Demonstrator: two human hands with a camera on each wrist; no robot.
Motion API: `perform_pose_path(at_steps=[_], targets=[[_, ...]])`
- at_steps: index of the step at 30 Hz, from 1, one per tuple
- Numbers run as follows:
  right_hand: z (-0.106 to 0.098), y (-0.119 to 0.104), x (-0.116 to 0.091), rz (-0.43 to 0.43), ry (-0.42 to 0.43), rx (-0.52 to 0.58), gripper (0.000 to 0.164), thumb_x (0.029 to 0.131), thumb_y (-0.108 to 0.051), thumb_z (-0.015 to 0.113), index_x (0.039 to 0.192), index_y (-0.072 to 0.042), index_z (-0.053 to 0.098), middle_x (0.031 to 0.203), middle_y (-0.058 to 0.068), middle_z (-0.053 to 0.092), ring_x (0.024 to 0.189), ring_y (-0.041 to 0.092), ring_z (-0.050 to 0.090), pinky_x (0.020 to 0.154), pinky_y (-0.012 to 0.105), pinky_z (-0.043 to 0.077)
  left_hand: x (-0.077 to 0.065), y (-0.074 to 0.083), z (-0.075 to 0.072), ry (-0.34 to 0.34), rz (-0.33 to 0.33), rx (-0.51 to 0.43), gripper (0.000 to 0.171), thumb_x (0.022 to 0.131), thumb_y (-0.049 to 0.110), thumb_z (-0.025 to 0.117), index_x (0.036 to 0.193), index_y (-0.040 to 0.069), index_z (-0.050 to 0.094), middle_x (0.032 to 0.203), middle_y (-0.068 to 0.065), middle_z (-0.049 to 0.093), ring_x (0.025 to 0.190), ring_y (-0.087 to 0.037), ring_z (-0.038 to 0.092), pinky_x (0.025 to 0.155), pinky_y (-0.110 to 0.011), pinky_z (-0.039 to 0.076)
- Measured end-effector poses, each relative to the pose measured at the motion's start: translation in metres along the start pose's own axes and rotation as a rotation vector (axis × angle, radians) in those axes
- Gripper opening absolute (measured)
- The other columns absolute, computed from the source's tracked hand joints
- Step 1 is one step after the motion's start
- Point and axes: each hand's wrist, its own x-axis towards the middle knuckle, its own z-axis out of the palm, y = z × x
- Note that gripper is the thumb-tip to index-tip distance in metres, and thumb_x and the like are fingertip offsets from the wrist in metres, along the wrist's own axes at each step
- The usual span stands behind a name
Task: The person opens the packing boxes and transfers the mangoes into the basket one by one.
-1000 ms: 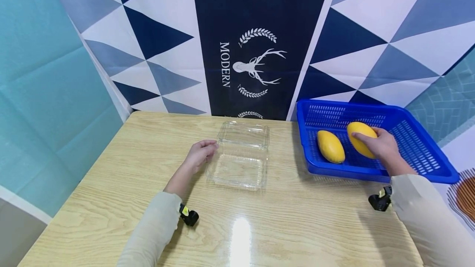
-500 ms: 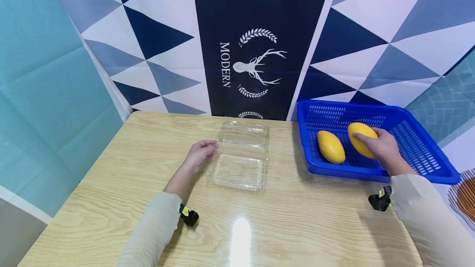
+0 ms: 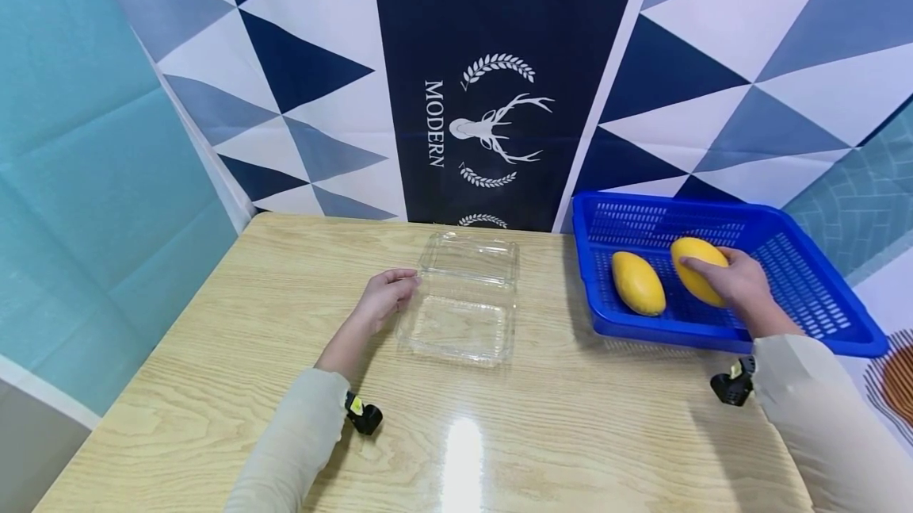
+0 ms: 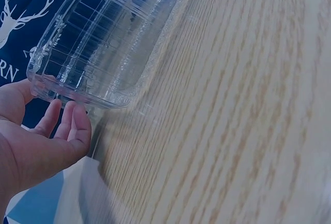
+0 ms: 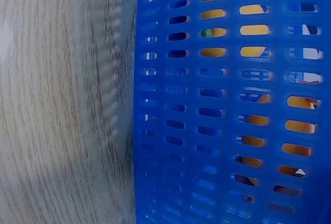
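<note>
In the head view, my right hand [image 3: 739, 278] grips a yellow mango [image 3: 699, 270] inside the blue plastic basket [image 3: 723, 334], thumb on its near side. A second mango [image 3: 638, 283] lies to its left in the basket. A clear plastic clamshell container [image 3: 456, 331] rests opened out on the table, its lid half [image 3: 468, 258] toward the wall. At the container's left edge, my left hand [image 3: 385, 299] holds on with bent fingers. The left wrist view has those fingertips [image 4: 78, 111] right at the clear rim. Basket slots largely hide the fruit in the right wrist view.
The wooden table [image 3: 571, 434] ends at a wall hung with patterned cloth [image 3: 314, 85]. The basket's slotted wall [image 5: 232, 94] rises close beside the right wrist. Between container and basket runs a strip of bare wood.
</note>
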Motion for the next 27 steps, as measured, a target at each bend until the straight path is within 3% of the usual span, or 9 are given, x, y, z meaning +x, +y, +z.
perform_pose_path(at_steps=[6,13,27], targets=[[0.0001,0.001,0.0009,0.002,0.006,-0.013,0.102,0.084,-0.067,0.045,0.143,0.011,0.017,0.13,0.035,0.035,0.101,0.041,0.044,0.068,0.037,0.046,-0.0003,-0.0002,-0.0004,-0.017,0.007,-0.003,0.04,0.092,0.017,0.058,0.128,0.0,0.051,0.094,0.0,0.053,0.074,-0.009,0.048,0.068,-0.023,0.042],[0.0001,0.0037,0.003,0.006,-0.007,-0.013,0.103,0.084,-0.067,0.045,0.143,0.013,0.016,0.129,0.035,0.035,0.101,0.041,0.045,0.068,0.036,0.047,0.0001,-0.001,0.0001,-0.013,0.01,-0.009,0.039,0.093,0.014,0.056,0.129,0.0,0.05,0.1,-0.001,0.053,0.081,-0.012,0.049,0.071,-0.023,0.045],[-0.0014,0.0044,0.0058,0.039,-0.036,-0.03,0.108,0.082,-0.07,0.045,0.143,0.014,0.013,0.126,0.035,0.036,0.099,0.041,0.045,0.067,0.036,0.047,0.0016,-0.0024,-0.0008,-0.017,0.015,-0.023,0.04,0.092,0.016,0.058,0.129,0.0,0.05,0.098,-0.001,0.052,0.074,-0.01,0.047,0.067,-0.023,0.042]])
